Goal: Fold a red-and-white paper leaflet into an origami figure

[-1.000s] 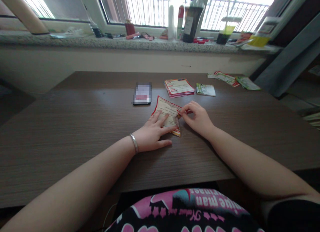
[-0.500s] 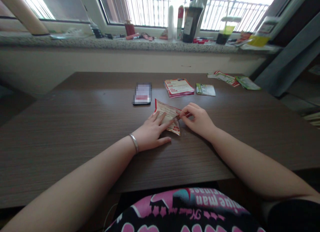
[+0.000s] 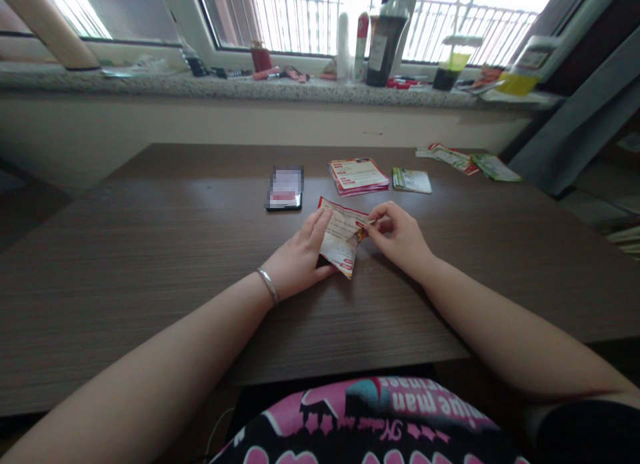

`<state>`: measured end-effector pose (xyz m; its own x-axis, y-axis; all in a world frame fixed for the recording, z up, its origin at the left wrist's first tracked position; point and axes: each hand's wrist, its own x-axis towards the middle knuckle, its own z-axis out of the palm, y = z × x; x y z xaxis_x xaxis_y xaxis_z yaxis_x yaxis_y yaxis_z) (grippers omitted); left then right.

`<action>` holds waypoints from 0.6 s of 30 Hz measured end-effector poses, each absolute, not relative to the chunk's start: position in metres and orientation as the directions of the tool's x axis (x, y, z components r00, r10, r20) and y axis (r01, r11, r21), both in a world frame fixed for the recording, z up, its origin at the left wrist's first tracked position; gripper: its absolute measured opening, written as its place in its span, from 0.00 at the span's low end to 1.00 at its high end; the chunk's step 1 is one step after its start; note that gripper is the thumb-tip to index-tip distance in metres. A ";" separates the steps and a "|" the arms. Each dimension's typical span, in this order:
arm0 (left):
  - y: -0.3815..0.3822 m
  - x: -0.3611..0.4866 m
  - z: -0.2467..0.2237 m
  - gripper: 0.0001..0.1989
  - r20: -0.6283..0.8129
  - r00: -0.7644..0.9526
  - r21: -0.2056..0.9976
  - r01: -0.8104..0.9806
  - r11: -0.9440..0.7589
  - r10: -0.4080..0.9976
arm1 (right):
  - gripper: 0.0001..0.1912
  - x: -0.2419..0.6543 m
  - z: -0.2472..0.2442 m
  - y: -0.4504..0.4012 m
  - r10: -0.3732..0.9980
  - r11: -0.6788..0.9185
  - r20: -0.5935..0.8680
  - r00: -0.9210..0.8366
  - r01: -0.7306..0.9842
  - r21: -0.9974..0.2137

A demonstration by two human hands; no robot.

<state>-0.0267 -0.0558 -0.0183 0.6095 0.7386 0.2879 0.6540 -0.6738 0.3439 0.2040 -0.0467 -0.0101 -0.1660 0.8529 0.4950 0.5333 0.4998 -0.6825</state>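
A creased printed paper sheet point(image 3: 342, 234) with a red edge and small lines of text is between my two hands, its lower corner bent toward me. My left hand point(image 3: 303, 254) holds it by the left side, with the fingers together along the edge and the thumb near the bottom corner. Its right edge is gathered into crumpled folds, and my right hand point(image 3: 397, 234) pinches it there between thumb and fingertips. A silver bangle point(image 3: 268, 285) circles my left wrist.
A phone point(image 3: 285, 189) with a blurred screen lies behind my left hand. Beyond the sheet are a stack of printed sheets point(image 3: 359, 176) and a smaller green-and-white stack point(image 3: 411, 180). Loose packets point(image 3: 453, 159) lie at the back right. Bottles point(image 3: 385, 47) line the windowsill point(image 3: 225, 89).
My left hand has gone from lying spread flat on the sheet to holding its left side. The sheet has shifted right and its lower corner has lifted. My right hand still pinches it.
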 end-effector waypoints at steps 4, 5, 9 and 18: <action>-0.057 -0.026 -0.017 0.54 0.405 0.599 0.276 0.640 -0.717 0.691 | 0.11 0.202 -0.014 -0.045 0.871 0.482 0.472 -0.137 0.432 -0.762; -0.057 -0.026 -0.016 0.55 0.436 0.598 0.245 0.640 -0.728 0.673 | 0.12 0.202 -0.014 -0.045 0.873 0.481 0.466 -0.145 0.415 -0.772; -0.058 -0.024 -0.014 0.60 0.525 0.617 0.128 0.624 -0.771 0.587 | 0.13 0.200 -0.011 -0.049 0.858 0.514 0.458 -0.233 0.392 -0.763; -0.061 -0.023 -0.004 0.58 0.459 0.633 0.134 0.645 -0.752 0.624 | 0.04 0.199 -0.003 -0.058 0.739 0.669 0.512 -0.438 0.396 -0.629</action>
